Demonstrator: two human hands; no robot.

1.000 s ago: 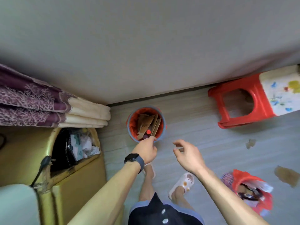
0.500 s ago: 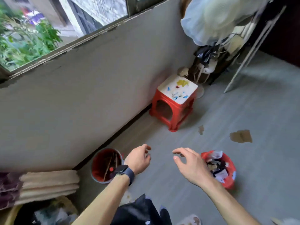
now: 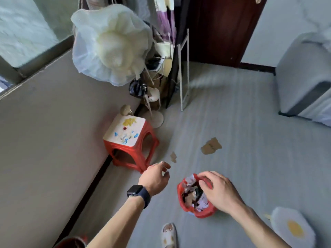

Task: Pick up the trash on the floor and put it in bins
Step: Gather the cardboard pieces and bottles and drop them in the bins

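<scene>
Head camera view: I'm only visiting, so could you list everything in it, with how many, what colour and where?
full bin: 1, red, on the floor below the right hand
second bin: 1, red inside, bottom left edge, mostly cut off
cardboard scraps: 2, brown, on the floor beyond the hands
stool: 1, red with white patterned top, by the wall
covered fan: 1, under a white bag, in the corner
black bag: 1, black, below the fan
egg-shaped mat: 1, white and yellow, bottom right
slipper: 1, white, bottom edge
watch: 1, dark, left wrist
left hand: empty, near the small scrap
right hand: fingers loosely curved, over the full bin
</scene>
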